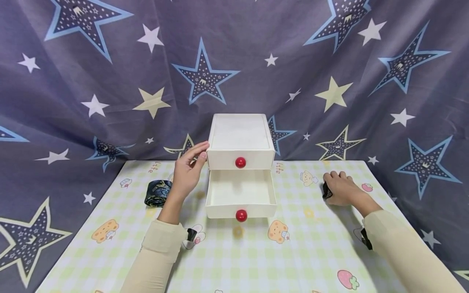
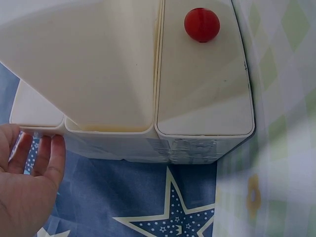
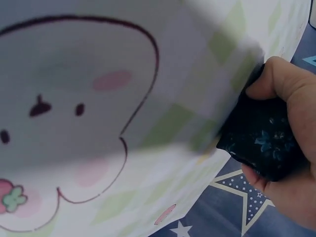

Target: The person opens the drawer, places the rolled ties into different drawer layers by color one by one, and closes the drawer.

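A white drawer cabinet (image 1: pixel 239 132) with red knobs stands at the back of the table; its middle drawer (image 1: pixel 241 211) is pulled out with a bare inside. The top drawer (image 1: pixel 221 158) is pushed in, and so is the bottom drawer (image 2: pixel 205 74) in the left wrist view. My left hand (image 1: pixel 188 171) rests its fairly straight fingers (image 2: pixel 55 158) against the cabinet's upper left side. Far to the right, my right hand (image 1: pixel 340 188) grips a folded dark cloth (image 3: pixel 269 136) with small blue flowers, thumb on one side, fingers on the other.
A rolled dark patterned cloth (image 1: pixel 157 193) lies on the table left of the cabinet, near my left forearm. The table has a green checked cover (image 1: pixel 256 264) with cartoon prints. A star-patterned curtain (image 1: pixel 249 81) hangs right behind the cabinet.
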{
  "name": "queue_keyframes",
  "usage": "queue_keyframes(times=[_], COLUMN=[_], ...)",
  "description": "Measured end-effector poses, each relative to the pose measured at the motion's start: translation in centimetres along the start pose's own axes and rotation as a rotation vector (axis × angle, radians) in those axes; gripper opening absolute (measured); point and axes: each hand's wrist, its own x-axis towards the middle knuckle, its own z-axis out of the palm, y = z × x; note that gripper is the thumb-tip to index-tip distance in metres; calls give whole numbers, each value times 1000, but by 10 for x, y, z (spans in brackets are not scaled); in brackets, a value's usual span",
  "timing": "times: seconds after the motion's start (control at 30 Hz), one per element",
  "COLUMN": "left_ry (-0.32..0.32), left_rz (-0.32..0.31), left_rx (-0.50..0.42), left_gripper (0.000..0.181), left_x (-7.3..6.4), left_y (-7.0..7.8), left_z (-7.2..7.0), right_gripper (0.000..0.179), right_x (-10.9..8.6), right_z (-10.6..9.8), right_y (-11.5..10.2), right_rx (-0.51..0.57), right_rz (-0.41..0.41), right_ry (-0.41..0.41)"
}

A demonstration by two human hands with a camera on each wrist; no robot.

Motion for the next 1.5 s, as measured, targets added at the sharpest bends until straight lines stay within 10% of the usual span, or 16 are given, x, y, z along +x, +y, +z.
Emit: queue_keyframes(times=[0.53, 1.5], left_ry=[5, 2], left_rz=[-5, -3], left_rx=[6, 20], left_gripper=[30, 30], left_x=[2, -1], left_y=[2, 6], left_z=[0, 0], right_gripper=[56, 63], right_x=[0, -6], right_z=[-15, -145], right_y=[4, -69], right_rx=[-35, -161], right_rz=[-21, -347], right_ry=[85, 417])
